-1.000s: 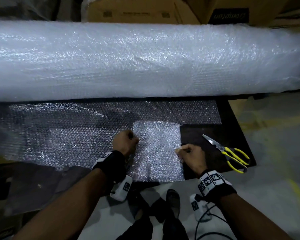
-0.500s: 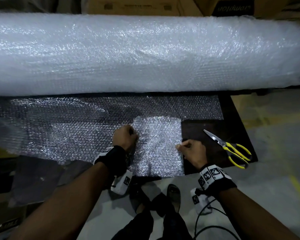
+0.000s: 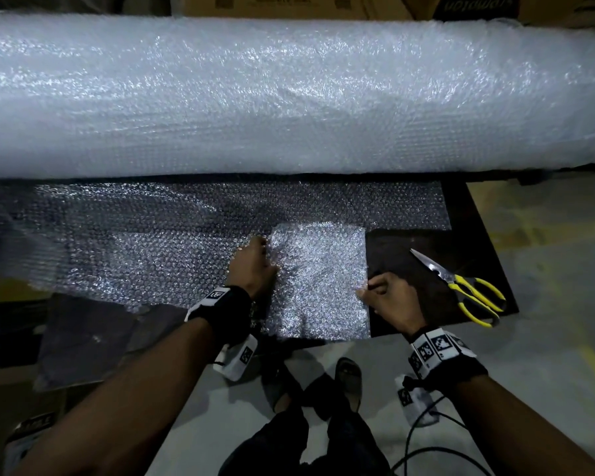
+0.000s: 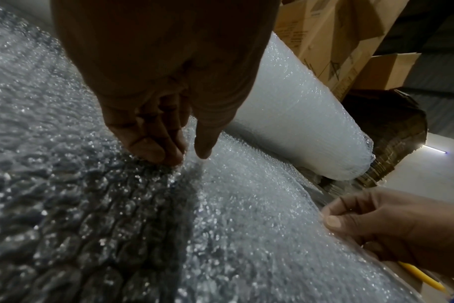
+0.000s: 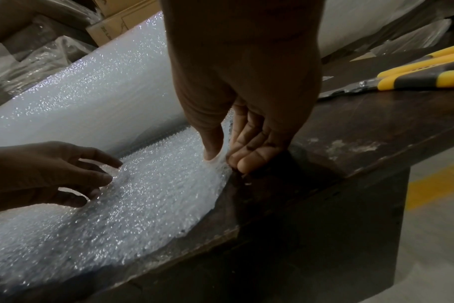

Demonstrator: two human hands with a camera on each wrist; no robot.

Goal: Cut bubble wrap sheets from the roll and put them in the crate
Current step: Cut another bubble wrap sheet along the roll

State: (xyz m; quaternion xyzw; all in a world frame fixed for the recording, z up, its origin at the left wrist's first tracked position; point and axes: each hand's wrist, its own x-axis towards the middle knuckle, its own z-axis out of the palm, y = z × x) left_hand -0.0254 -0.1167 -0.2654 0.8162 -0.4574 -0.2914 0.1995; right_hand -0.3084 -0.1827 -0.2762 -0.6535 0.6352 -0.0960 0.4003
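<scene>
Currently the bubble wrap roll (image 3: 289,94) lies crosswise beyond both sets of fingertips, long axis left to right, with its unrolled web (image 3: 145,242) spread on the dark table (image 3: 461,214) out past the left hand's knuckles. Between the two hands sits the cut sheet (image 3: 318,280), a brighter, thicker-looking rectangle lying on the web and table, long axis running from the near table edge away toward the roll. Left hand (image 3: 253,266) is at the sheet's left edge, fingers curled and bearing on it; whether it pinches or only presses, cannot tell. Right hand (image 3: 390,300) pinches the sheet's right edge between thumb and fingers. Judgement: both hands are equally near, one per long edge, so the lift toward the crate turns on raising both edges together. Crate not in view. Scissors (image 3: 461,286), yellow-handled, lie on the table beyond the right hand's outer side, untouched. Right wrist view shows the thumb-to-finger pinch (image 5: 210,151) on the sheet edge and the left fingers splayed loosely; head view hides both under the knuckles. Left wrist view shows its fingertips (image 4: 153,149) down on the wrap.
</scene>
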